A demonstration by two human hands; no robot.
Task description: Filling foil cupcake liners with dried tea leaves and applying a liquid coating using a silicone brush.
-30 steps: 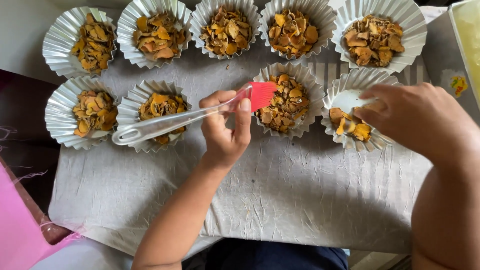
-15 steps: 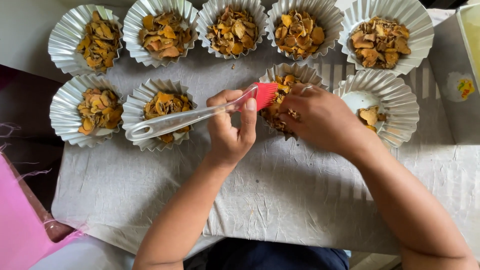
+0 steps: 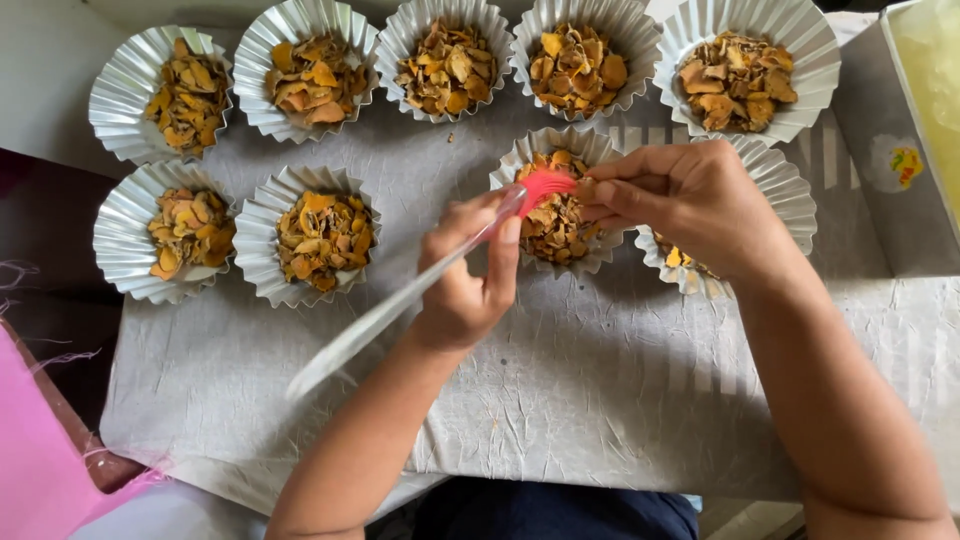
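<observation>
Silver foil cups stand in two rows on a grey creased cloth (image 3: 620, 400) over the tabletop, each filled with orange-brown dried chips. At the right edge lies a flat grey package (image 3: 905, 190), set at a slant, with a small round white label (image 3: 897, 163) carrying a multicoloured mark; beyond it, in the far right corner, a pale yellow box (image 3: 930, 80) with a white rim shows in part. A pink sheet (image 3: 35, 450) fills the near left corner.

The left hand (image 3: 465, 290) has its grip clamped on a brush (image 3: 420, 285) with a clear handle and red bristles: fingers curl around the handle and the thumb lies along it towards the head. The brush's long axis runs on a diagonal, the handle end pointing down and left towards the person, blurred, and the bristle end pointing up and right, over the middle cup (image 3: 560, 200) of the near row.

The right hand (image 3: 695, 205) comes in from the right, its fingers drawn together in a pinch just beside the red bristles, above that same cup; whether anything sits between the fingertips cannot be told. The palm covers most of the neighbouring cup (image 3: 775, 195), whose rim and a few chips show around it.
</observation>
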